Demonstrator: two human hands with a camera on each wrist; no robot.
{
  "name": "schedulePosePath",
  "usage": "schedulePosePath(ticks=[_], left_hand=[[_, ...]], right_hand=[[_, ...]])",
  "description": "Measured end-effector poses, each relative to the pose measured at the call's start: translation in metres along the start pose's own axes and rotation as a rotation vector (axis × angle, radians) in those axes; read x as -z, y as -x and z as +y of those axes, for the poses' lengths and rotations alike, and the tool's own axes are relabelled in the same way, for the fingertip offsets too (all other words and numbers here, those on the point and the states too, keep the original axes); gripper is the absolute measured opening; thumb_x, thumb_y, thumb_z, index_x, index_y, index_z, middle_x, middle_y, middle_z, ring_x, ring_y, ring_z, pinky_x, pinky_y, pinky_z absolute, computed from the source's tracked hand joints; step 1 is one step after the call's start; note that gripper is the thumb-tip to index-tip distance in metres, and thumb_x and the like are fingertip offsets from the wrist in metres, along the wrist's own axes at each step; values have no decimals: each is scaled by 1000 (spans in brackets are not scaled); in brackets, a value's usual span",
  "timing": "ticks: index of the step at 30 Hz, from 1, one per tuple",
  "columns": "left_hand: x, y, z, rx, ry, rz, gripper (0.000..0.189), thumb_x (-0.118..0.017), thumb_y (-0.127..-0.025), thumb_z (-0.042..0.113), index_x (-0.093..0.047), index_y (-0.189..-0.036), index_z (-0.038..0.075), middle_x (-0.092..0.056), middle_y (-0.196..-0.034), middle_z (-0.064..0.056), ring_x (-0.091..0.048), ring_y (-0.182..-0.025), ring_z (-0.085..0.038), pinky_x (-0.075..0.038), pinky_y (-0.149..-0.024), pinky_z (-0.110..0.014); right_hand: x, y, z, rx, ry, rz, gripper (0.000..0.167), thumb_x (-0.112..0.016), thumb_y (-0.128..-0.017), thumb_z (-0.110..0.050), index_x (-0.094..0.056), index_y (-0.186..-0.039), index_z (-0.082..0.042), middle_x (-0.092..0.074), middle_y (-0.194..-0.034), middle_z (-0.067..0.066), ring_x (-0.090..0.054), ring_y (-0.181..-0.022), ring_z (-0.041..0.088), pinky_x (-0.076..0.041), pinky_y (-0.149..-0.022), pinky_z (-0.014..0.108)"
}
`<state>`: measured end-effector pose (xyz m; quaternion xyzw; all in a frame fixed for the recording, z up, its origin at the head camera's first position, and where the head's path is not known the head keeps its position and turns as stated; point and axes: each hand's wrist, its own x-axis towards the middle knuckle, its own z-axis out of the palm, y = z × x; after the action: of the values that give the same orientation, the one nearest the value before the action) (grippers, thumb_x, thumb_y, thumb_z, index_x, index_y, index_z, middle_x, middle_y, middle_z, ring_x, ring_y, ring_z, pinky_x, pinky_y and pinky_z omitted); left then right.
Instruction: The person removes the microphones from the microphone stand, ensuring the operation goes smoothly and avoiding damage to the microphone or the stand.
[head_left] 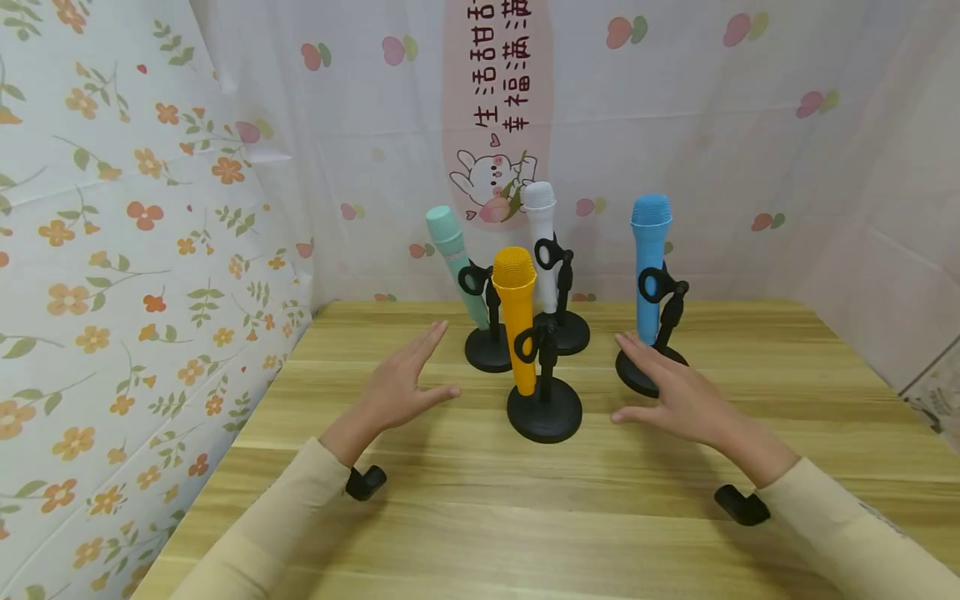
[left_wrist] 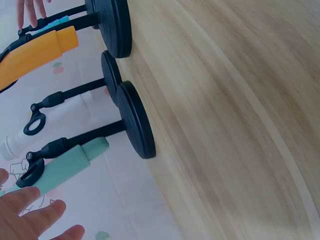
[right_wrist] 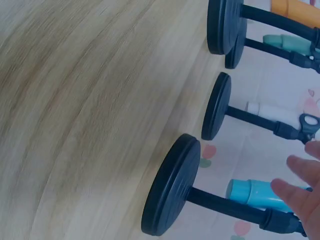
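Four microphones would exceed my naming, so I list them by colour. An orange microphone (head_left: 516, 325) leans in a black stand (head_left: 546, 408) at the middle of the table. Behind it are a mint green microphone (head_left: 457, 258) and a white microphone (head_left: 542, 242), each in a black stand. A blue microphone (head_left: 649, 258) stands in its own holder on the right. My left hand (head_left: 401, 383) hovers left of the orange one, fingers straight, thumb apart, holding nothing. My right hand (head_left: 675, 396) has extended fingers that overlap the base of the blue microphone's stand (head_left: 637, 379) in the head view.
A wooden table (head_left: 525, 508) lies beneath everything. Patterned cloth (head_left: 360, 167) hangs behind it, and a flowered cloth (head_left: 112, 292) hangs on the left. Black wrist mounts (head_left: 366, 482) show below both sleeves.
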<state>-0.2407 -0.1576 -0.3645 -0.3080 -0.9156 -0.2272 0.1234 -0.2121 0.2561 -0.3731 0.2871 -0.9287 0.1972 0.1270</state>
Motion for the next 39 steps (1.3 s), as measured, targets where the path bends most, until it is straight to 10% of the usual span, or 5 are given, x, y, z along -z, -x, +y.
schedulePosePath(ticks=[7,17,27,39], left_hand=[[-2,-5,7,41,122,52,87,-71,-86,45,-24,-155,24,-32,-155,-2,-36,-137,-27,-33,-108,-52],[-8,-16,12,4,368,121,91,-62,-83,66,-28,-154,21,-44,-147,-7,-48,-127,-26,-44,-98,-49],[-13,-29,25,15,595,170,102,-62,-74,75,-34,-151,14,-52,-139,-14,-53,-122,-29,-46,-95,-49],[-16,-42,37,30,836,125,108,-64,-72,73,-29,-152,10,-46,-142,-19,-49,-123,-36,-42,-98,-53]], right_hand=[[-8,-8,-1,16,-139,106,105,-87,-71,-37,-27,-154,-13,-42,-146,21,-45,-128,41,-41,-96,58],[-21,-17,-9,-45,-447,197,87,-84,-75,-10,-38,-149,-7,-55,-134,20,-54,-119,35,-48,-93,34],[-34,-31,-18,-106,-821,178,68,-71,-86,3,-40,-146,-1,-51,-135,26,-51,-121,40,-49,-93,30],[-45,-41,-26,-230,-992,141,59,-66,-92,-5,-40,-145,1,-50,-137,26,-56,-119,27,-50,-89,24]])
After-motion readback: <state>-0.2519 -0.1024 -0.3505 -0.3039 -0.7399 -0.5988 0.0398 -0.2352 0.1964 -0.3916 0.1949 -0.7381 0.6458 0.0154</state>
